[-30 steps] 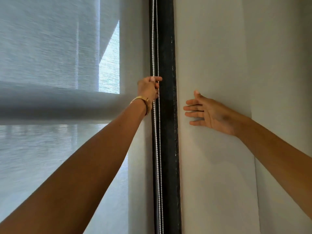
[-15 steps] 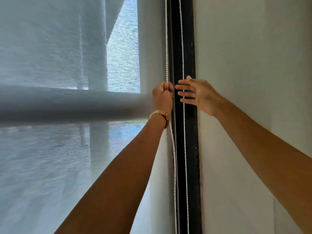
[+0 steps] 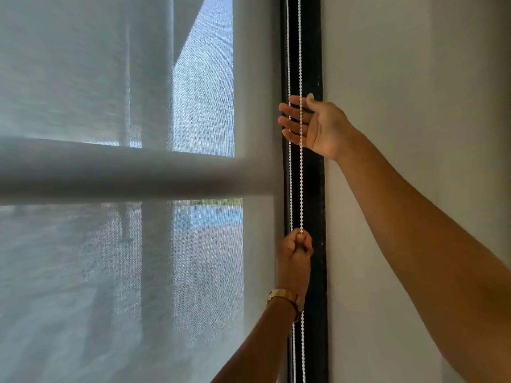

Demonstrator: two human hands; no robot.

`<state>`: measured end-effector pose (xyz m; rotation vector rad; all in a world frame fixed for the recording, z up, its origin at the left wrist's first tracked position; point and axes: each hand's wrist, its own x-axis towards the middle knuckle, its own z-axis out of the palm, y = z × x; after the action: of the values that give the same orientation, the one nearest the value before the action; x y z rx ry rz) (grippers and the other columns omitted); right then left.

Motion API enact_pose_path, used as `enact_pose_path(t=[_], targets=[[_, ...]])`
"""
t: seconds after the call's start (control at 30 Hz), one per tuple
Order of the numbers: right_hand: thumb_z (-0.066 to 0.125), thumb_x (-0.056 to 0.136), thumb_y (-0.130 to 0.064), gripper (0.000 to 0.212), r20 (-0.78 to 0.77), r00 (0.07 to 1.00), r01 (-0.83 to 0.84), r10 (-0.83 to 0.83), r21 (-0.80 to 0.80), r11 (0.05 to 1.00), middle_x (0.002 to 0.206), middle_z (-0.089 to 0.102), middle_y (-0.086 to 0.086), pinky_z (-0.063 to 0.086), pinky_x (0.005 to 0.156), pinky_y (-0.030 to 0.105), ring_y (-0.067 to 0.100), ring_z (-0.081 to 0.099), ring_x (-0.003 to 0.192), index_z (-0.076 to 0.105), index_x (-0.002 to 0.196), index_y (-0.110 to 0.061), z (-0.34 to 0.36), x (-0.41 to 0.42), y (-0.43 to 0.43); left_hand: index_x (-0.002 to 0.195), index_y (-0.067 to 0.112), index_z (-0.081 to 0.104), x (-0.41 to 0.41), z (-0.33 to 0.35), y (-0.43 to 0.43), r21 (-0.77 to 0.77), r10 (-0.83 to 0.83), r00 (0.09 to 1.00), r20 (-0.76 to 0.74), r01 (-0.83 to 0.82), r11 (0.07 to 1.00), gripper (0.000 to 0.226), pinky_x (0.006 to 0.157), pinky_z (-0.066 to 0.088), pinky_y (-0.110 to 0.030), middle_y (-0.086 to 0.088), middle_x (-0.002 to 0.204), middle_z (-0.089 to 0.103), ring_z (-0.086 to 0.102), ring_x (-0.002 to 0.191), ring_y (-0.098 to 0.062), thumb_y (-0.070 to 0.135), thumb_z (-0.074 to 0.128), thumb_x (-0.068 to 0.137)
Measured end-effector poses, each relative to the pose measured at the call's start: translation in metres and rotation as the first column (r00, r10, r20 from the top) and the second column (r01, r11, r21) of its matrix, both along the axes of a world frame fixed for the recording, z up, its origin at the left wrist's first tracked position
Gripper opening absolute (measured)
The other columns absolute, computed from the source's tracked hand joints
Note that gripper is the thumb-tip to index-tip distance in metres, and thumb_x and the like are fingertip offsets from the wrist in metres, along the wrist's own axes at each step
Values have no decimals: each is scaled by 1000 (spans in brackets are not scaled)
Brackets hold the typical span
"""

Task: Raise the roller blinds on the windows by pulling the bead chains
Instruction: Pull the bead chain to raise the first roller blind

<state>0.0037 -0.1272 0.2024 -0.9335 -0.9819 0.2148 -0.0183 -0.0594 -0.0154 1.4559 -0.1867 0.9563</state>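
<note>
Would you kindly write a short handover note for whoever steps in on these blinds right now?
Left hand: fisted on the right strand of the bead chain, low on the dark frame.
Right hand: open, higher up, fingers behind both strands, not gripping.
Blind: covers all the glass in view; its bottom edge is out of view.
Done: a pull is in progress.
Left: probably close the right hand on the chain and go on pulling, hand over hand.

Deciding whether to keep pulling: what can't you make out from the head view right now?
- Blind top and roller: cut off by the upper edge.
- Bead chain loop ends: beyond top and bottom edges.
- Chain inside the left hand: hidden by curled fingers.
- Right hand grip: open fingers behind chain, contact unclear.
</note>
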Motion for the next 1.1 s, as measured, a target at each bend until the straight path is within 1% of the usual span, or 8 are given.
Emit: enact_pose_path(t=[0.13,0.27,0.47,0.6,0.67,0.77,0.93,1.1], targets=[[26,101,-21,31,53,991,130,-125,-99,987,93,67,4,48,59,26,15,62,68,49,120,-11,-13,-10,4,63,14,42,-8,-56,-1,-40,-26,994,-104,22,999,37,40,27,-12,-2,57,34,29,46,-7,-3,25,91],[29,99,-18,25,61,953,298,-297,-11,955,83,63,2,30,43,19,7,41,48,48,116,-14,-27,-9,12,63,11,39,-12,-108,0,-86,-72,980,-184,57,995,36,39,25,-10,-3,55,32,30,40,-3,-8,24,90],[28,90,-4,35,39,931,359,-363,92,929,44,35,-8,17,32,17,4,23,32,46,63,-19,-88,-1,22,62,17,46,-16,-163,15,-61,-119,929,-349,104,993,42,41,29,-15,6,48,42,36,45,-9,-5,23,89],[27,86,-2,35,2,921,387,-388,80,919,46,30,-5,16,33,18,5,21,33,41,60,-20,-131,-5,22,89,13,62,-25,-175,29,-67,-204,804,-558,202,977,34,67,49,-26,0,78,69,64,82,-22,15,29,97],[25,85,0,35,3,918,395,-396,59,917,48,30,-5,14,33,19,5,21,35,41,61,-21,-158,-3,21,107,16,62,-25,-167,37,-96,-262,760,-595,256,962,38,84,48,-33,-1,102,70,61,107,-24,29,27,98],[24,84,5,36,5,908,418,-418,7,908,52,29,-2,14,34,20,5,23,37,40,63,-20,-203,5,19,109,21,60,-17,-121,42,-70,-234,833,-501,230,971,45,92,45,-37,-2,109,67,61,106,-22,42,21,99],[29,89,2,32,-5,868,494,-496,-82,866,54,33,1,23,37,18,8,28,42,44,67,-14,-280,12,21,106,5,65,3,1,37,-88,12,973,-231,-33,996,48,73,43,-31,3,83,67,60,81,-17,34,27,100],[36,95,-6,50,-22,848,513,-530,-225,829,52,35,-2,22,40,20,6,27,42,54,55,-31,-348,17,27,122,5,52,14,101,20,-28,-116,988,-98,113,993,52,69,51,-30,-7,95,64,61,75,-18,39,21,100]])
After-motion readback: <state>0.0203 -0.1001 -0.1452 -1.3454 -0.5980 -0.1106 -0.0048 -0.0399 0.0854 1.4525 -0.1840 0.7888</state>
